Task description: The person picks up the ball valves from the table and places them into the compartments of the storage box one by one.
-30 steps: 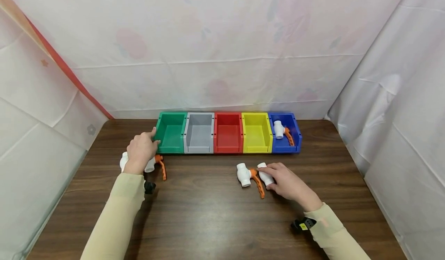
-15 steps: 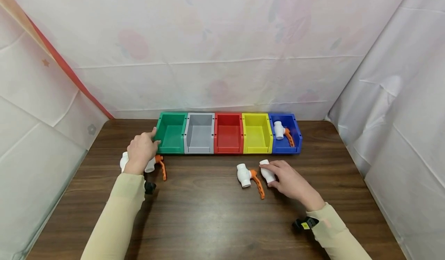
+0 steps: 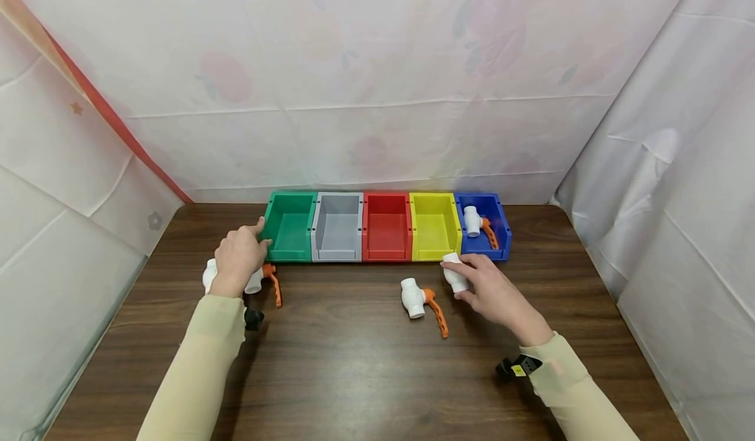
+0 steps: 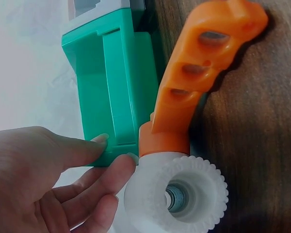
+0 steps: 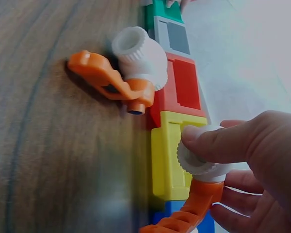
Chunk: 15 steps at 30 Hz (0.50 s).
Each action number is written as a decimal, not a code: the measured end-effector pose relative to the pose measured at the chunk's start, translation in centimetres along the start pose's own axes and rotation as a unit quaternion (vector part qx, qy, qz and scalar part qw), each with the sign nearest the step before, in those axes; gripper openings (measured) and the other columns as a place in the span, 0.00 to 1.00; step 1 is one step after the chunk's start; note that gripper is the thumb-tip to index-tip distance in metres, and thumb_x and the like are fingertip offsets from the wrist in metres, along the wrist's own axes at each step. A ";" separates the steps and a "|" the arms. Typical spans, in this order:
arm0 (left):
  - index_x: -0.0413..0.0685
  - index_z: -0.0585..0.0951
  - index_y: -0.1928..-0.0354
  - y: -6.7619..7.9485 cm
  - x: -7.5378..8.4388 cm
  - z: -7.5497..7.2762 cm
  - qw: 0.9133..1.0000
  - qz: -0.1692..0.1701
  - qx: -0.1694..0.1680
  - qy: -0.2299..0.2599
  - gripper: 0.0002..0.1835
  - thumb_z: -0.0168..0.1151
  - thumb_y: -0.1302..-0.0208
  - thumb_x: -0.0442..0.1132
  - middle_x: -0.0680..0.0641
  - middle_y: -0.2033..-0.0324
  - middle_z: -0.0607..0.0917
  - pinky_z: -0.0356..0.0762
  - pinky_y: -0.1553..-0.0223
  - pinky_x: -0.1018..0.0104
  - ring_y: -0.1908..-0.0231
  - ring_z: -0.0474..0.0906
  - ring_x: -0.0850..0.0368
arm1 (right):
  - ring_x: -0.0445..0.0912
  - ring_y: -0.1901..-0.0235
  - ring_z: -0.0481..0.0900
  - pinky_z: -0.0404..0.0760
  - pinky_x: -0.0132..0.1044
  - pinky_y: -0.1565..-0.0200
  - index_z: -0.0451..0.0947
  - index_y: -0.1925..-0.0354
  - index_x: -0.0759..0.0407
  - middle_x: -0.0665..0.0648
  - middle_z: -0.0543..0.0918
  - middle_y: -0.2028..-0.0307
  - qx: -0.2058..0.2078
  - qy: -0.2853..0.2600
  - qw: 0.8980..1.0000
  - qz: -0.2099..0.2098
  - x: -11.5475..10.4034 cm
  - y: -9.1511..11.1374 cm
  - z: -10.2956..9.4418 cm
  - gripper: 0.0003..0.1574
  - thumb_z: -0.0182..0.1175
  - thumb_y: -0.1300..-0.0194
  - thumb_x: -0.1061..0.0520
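Head view: five bins stand side by side along the far part of the surface (image 3: 354, 375), left to right: green bin (image 3: 289, 228), grey bin (image 3: 337, 231), red bin (image 3: 386, 231), yellow bin (image 3: 435, 231), blue bin (image 3: 504, 225). A white valve (image 3: 473, 221) with an orange handle lies in the blue bin. My right hand (image 3: 492, 291) holds a second valve (image 3: 453, 276) by its white body, just in front of the yellow and blue bins; its handle is hidden here. A third valve (image 3: 414, 299) lies on the surface to the left, apart from my fingers. My left hand (image 3: 238, 257) is at the left end of the green bin; a fourth valve (image 3: 255, 282) lies partly covered beside it, and another white piece (image 3: 209, 273) shows past my wrist.

Left wrist view: my thumb and a finger pinch the green bin's end wall. The fourth valve sits just beside my fingers, toothed opening exposed; contact cannot be confirmed.

Right wrist view: my thumb presses the second valve's toothed rim, fingers behind. Its orange handle extends down to the left.
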<state>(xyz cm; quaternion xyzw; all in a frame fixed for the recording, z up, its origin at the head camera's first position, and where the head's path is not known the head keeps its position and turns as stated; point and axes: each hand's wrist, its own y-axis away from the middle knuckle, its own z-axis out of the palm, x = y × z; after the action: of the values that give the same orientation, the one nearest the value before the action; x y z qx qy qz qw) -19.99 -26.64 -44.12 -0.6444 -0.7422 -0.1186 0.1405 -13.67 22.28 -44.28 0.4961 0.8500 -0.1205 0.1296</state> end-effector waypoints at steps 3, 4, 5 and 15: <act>0.48 0.66 0.26 0.0 0.0 0.0 1.000 0.000 -0.002 0.000 0.31 0.60 0.29 0.43 0.25 0.42 0.75 0.68 0.83 0.54 0.81 0.73 0.42 | 0.58 0.40 0.70 0.72 0.58 0.41 0.77 0.35 0.49 0.63 0.73 0.39 0.006 -0.009 1.000 -0.001 -0.1 -0.3 -0.4 0.38 0.75 0.43 0.58; 0.48 0.65 0.26 0.0 0.1 -0.1 1.000 0.000 -0.003 0.000 0.31 0.60 0.29 0.43 0.25 0.42 0.75 0.68 0.83 0.54 0.81 0.73 0.42 | 0.58 0.41 0.70 0.73 0.58 0.41 0.77 0.35 0.49 0.63 0.73 0.39 0.008 -0.012 1.000 -0.002 -0.1 -0.4 -0.5 0.38 0.75 0.44 0.58; 0.48 0.65 0.26 0.0 0.1 -0.1 1.000 -0.001 -0.004 0.000 0.31 0.60 0.29 0.43 0.26 0.42 0.75 0.68 0.83 0.54 0.81 0.72 0.42 | 0.58 0.41 0.70 0.73 0.58 0.41 0.77 0.36 0.50 0.63 0.74 0.40 0.012 -0.014 1.000 -0.005 -0.1 -0.6 -0.6 0.38 0.76 0.44 0.59; 0.50 0.64 0.26 0.1 -0.1 0.1 1.000 -0.008 -0.007 0.002 0.31 0.60 0.28 0.44 0.26 0.45 0.78 0.66 0.83 0.55 0.84 0.69 0.45 | 0.58 0.44 0.71 0.74 0.56 0.43 0.78 0.38 0.50 0.63 0.75 0.43 0.037 -0.011 0.999 -0.018 0.1 -2.4 -0.9 0.38 0.78 0.47 0.59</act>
<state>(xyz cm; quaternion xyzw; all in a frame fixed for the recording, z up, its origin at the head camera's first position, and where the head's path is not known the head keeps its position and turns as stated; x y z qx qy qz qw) -19.89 -26.63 -44.27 -0.6393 -0.7462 -0.1262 0.1362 -15.87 21.50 -43.27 0.4840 0.8523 -0.1595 0.1181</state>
